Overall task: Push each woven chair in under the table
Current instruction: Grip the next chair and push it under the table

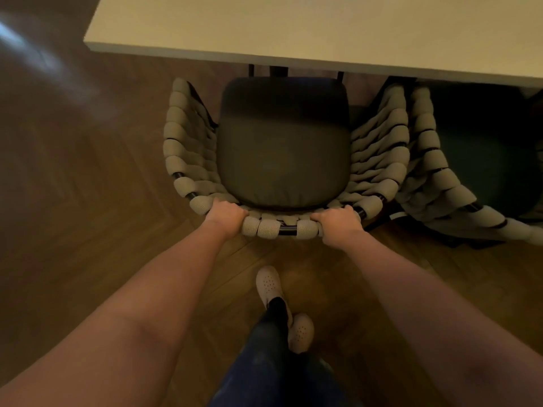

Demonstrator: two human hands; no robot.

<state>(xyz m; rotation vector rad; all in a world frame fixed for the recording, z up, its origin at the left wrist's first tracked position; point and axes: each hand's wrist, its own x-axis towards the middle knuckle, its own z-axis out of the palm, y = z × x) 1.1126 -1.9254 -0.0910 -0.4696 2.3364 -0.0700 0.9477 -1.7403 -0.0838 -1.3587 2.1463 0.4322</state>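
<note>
we hold the woven chair [182, 148] by the top of its curved backrest, right in front of us. our left hand [224, 214] curls over the rail at the left of the back, fingers wrapped round the thick grey-green weave. our right hand [338, 224] grips the same rail further right, fingers also curled over it. a short stretch of padded loops and bare black frame shows between the two hands. both arms reach forward and down. the chair faces the pale table [293, 24]. the front edge of its dark seat cushion [283, 148] lies at the table's near edge, and the rest of the seat and both woven sides are out in the open on our side. a second woven chair [440, 177] stands just beside it on the right, its dark seat partly in shadow below the tabletop; we cannot tell whether the two chairs touch. the wooden herringbone floor [73, 171] runs under everything. below the hands, one light perforated shoe [269, 284] steps ahead of the other shoe [301, 331], and dark trousers [264, 362] fill the lower edge.
</note>
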